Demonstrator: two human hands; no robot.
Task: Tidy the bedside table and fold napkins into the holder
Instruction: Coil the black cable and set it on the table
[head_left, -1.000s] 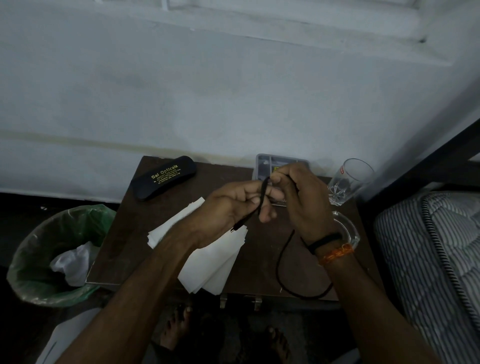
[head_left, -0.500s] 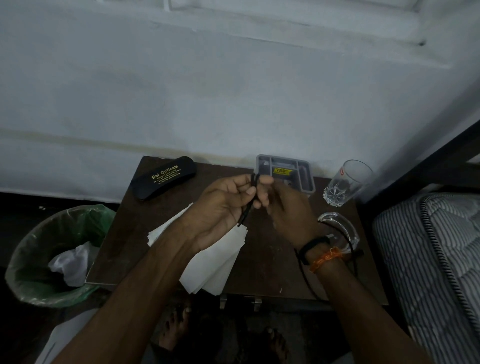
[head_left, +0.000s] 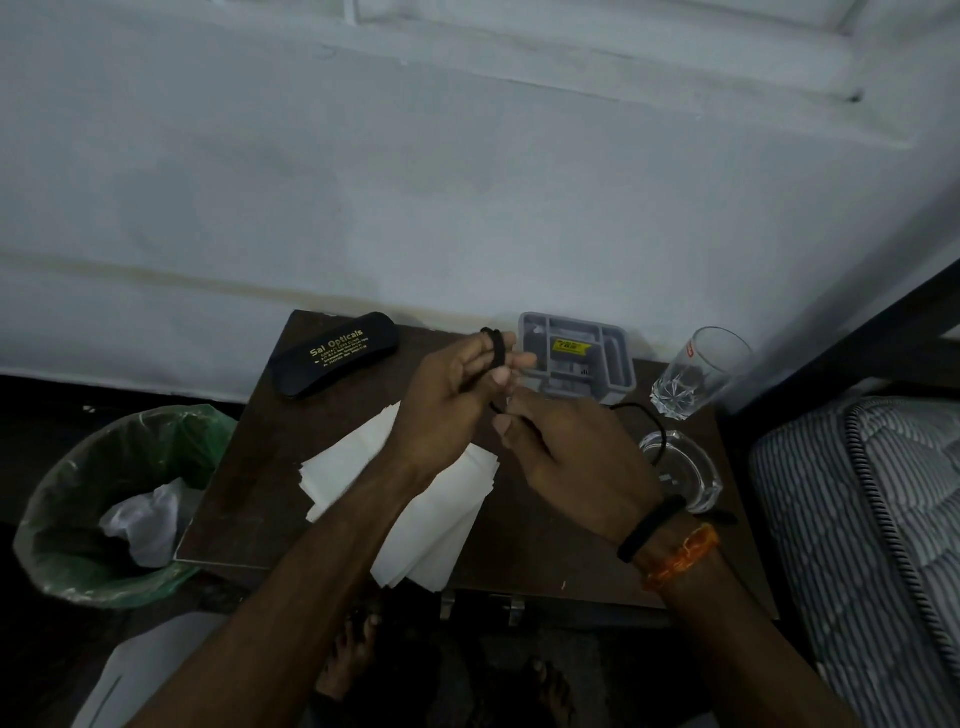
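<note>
A thin black cable (head_left: 653, 426) is being wound above the brown bedside table (head_left: 260, 467). My left hand (head_left: 452, 400) has loops of the cable around its extended fingers, with the thumb pressing on them. My right hand (head_left: 566, 452) pinches the cable just below those loops; the loose end trails right over a glass ashtray (head_left: 691, 478). A stack of white napkins (head_left: 431, 525) lies on the table under my forearms. A grey compartment holder (head_left: 587, 358) stands at the back edge.
A black spectacle case (head_left: 337, 358) lies at the table's back left. A clear drinking glass (head_left: 696, 374) stands at the back right. A bin with a green liner (head_left: 104, 499) sits on the floor to the left. A striped mattress (head_left: 872, 519) borders the right.
The right hand dropped from the top of the left fingers to below them, drawing cable across. The hanging loop at the table's front edge has been taken up; more cable now sits on the left fingers.
</note>
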